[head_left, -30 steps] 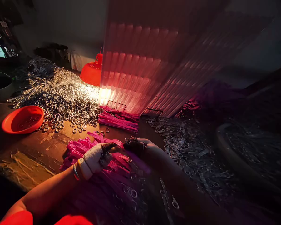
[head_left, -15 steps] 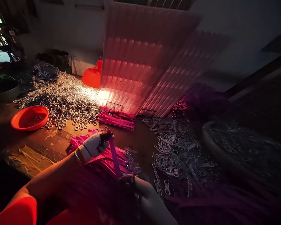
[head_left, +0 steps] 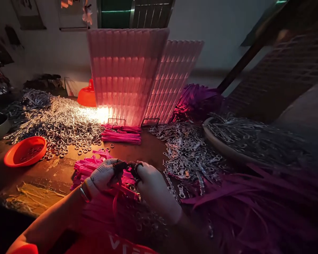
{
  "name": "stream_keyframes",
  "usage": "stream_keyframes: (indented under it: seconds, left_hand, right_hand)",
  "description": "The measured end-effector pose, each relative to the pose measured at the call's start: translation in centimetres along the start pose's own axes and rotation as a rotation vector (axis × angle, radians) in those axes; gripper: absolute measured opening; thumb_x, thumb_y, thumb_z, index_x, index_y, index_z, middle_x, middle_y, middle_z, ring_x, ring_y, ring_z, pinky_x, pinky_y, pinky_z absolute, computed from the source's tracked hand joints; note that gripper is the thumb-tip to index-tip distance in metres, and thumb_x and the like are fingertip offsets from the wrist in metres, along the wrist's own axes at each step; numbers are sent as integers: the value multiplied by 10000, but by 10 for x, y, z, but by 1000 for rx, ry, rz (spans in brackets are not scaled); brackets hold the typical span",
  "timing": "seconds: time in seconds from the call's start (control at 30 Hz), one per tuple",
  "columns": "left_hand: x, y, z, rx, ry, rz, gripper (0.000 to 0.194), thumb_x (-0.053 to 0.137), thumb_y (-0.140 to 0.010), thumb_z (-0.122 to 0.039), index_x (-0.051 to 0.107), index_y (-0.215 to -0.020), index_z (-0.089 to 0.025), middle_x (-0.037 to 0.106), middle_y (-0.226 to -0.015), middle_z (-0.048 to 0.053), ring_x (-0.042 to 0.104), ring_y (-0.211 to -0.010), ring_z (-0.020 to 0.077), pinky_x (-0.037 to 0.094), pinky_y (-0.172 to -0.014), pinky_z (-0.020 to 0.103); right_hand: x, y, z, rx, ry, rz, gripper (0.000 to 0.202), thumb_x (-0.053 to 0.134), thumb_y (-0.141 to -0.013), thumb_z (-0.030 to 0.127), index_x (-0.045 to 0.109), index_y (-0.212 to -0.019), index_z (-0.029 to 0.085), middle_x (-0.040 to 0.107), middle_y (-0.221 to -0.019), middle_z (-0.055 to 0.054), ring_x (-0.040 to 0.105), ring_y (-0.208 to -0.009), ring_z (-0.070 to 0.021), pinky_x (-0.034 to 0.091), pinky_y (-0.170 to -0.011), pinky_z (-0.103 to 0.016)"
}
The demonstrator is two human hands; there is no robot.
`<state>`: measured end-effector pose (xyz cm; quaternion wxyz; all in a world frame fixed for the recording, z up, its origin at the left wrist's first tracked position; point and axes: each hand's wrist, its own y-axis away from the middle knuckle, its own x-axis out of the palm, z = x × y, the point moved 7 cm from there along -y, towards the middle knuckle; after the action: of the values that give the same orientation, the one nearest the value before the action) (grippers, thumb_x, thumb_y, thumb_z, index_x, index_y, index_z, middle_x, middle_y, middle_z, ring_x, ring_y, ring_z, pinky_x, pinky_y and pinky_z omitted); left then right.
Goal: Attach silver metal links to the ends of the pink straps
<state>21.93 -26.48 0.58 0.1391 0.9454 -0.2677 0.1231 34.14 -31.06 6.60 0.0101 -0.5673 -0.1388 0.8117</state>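
My left hand [head_left: 106,173], in a white glove with dark fingertips, is closed on a magenta strap [head_left: 116,204] that hangs in a loop below it. My right hand [head_left: 151,185] meets it fingertip to fingertip, its dark-covered fingers pressed together; what they pinch is too small to make out. Beneath and behind both hands lies a pile of magenta straps [head_left: 86,167], some with metal rings at their ends. A bundle of magenta straps [head_left: 122,135] rests farther back on the table [head_left: 66,165].
Metal rings [head_left: 76,130] are heaped at left beside a red bowl [head_left: 25,151] and a lit red lamp [head_left: 87,97]. Upright clear ribbed panels [head_left: 119,74] stand behind. Metal clasps [head_left: 185,151], a basket [head_left: 214,141] and purple straps [head_left: 243,194] fill the right.
My hands were apart with a strap stretched between them; now they meet, my right hand having risen. The view has turned right and the strap hangs in a loop.
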Motion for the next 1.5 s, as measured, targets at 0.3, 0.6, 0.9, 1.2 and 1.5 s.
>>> stream_keyframes:
  seconds: [0.3,0.6,0.9,1.2,1.5]
  left_hand:
    - [12,12,-13,120,-521,102,286,671,-822,-362,595,-651,-147,501,-532,-25,371,-465,70,244,-448,199]
    - [-3,11,1,87,-539,49,371,687,-814,-479,707,-726,-119,589,-634,31,443,-577,119,326,-537,224]
    - [7,15,13,111,-680,152,230,591,-847,-264,750,-753,-127,685,-717,51,529,-642,129,395,-591,207]
    - [-36,10,-87,-73,-840,319,168,767,-752,-224,710,-634,-120,580,-558,24,422,-471,68,292,-424,137]
    - [-81,-35,-23,-233,202,-306,173,569,-946,-211,678,-885,-90,656,-659,69,451,-364,62,239,-276,116]
  right_hand:
    - [15,11,7,-26,263,99,189,503,-753,41,645,-806,154,672,-834,-124,561,-719,-211,255,-614,-338]
    - [22,14,2,12,178,282,239,527,-771,48,638,-956,151,703,-955,-119,641,-850,-236,340,-665,-308]
    - [44,23,9,-88,249,439,211,515,-825,140,645,-988,112,733,-851,-169,708,-807,-306,355,-590,-322]
    - [14,6,-24,87,238,234,225,488,-938,264,621,-1029,109,733,-850,-148,692,-769,-256,350,-607,-308]
    - [33,-12,-183,565,209,267,276,507,-922,217,699,-1110,154,721,-1076,-159,672,-996,-232,448,-816,-275]
